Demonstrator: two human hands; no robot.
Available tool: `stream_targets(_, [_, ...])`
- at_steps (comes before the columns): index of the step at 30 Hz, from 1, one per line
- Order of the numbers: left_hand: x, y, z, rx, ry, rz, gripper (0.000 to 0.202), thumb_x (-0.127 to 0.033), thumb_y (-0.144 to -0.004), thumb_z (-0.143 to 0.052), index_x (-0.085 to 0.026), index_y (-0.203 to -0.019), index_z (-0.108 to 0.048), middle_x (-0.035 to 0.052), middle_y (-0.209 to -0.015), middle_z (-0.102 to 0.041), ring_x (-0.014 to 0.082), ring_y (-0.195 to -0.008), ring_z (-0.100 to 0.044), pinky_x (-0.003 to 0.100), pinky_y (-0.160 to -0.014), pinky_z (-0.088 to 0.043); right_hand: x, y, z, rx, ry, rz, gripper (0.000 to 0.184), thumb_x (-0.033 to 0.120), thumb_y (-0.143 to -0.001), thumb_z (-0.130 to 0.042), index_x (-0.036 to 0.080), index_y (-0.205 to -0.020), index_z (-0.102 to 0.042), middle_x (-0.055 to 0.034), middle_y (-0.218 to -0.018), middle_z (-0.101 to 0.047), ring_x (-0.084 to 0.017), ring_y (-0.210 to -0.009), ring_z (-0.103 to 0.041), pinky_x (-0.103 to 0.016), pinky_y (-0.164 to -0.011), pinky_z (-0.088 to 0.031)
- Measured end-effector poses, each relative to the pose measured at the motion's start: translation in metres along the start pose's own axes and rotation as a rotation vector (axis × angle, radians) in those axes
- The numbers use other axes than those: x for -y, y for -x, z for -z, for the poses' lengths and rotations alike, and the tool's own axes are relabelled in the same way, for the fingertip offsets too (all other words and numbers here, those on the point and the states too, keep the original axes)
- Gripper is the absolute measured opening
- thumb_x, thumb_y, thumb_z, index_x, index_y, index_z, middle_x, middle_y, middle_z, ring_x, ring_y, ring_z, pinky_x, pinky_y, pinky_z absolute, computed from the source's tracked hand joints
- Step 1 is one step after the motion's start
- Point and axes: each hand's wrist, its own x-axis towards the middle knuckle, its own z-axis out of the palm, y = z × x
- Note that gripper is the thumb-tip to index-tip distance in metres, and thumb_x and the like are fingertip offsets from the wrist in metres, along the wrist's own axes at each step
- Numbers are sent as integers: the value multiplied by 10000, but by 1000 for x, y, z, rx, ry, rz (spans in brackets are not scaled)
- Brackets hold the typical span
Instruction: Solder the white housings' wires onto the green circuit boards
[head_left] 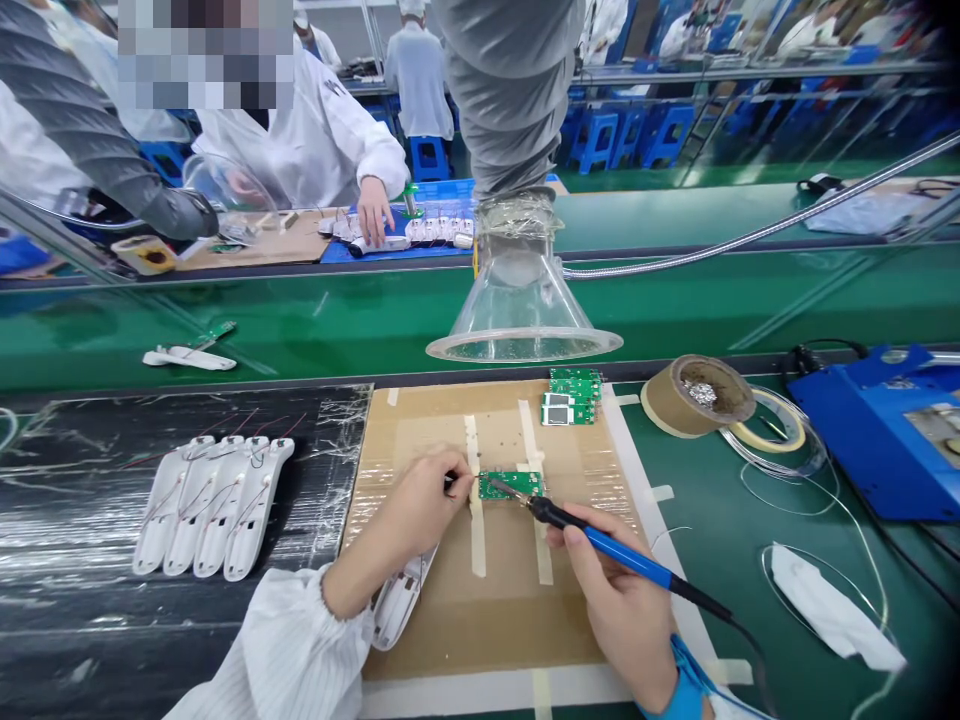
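Green board (510, 485): on the cardboard (510, 620), nearer its far edge.
Left hand (427, 495): fingers pinched narrow, on what we cannot tell.
Soldering iron (619, 553): gripped by our right hand (626, 600); a slip could burn our left fingers.

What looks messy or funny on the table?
A crumpled white scrap lies on the right of the green table, with loose wire looping near it. That looks untidy next to the neat row of white shells.
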Motion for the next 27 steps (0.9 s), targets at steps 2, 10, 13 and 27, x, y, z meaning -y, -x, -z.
stream_targets(2, [0, 0, 0, 1, -7, 8, 187, -216, -888, -555, -236, -707, -597, 23, -794, -677, 234, -771, -628, 364, -738, -461, -1, 1, 0, 1, 4, -17, 278, 472, -1005, -752, 243, -1155, -798, -82, -972, -824, -273, -892, -807, -389, -821, -699])
stream_targets(10, [-1, 0, -1, 6, -12, 23, 187, -193, -890, -545, -234, -711, -584, 25, -826, -684, 233, -789, -635, 360, -749, -455, -3, -1, 1, 9, 30, -12, 241, 466, -1022, -728, 275, -1154, -794, -49, -960, -826, -247, -895, -804, -353, -849, -673])
stream_targets(13, [-3, 0, -1, 19, -12, 38, 191, -175, -891, -546, -230, -711, -577, 27, -833, -678, 234, -799, -632, 362, -764, -453, -2, 1, 1, 15, 24, -14, 236, 463, -1022, -731, 280, -1158, -792, -49, -980, -826, -245, -907, -804, -347, -847, -672])
stream_targets(27, [-3, -1, 0, 29, -10, 26, 205, -133, -903, -551, -221, -719, -576, 16, -816, -650, 218, -789, -602, 343, -759, -435, -6, 1, 2, -6, 35, -11, 241, 454, -1012, -745, 273, -1166, -792, -61, -1025, -823, -255, -936, -798, -367, -878, -665])
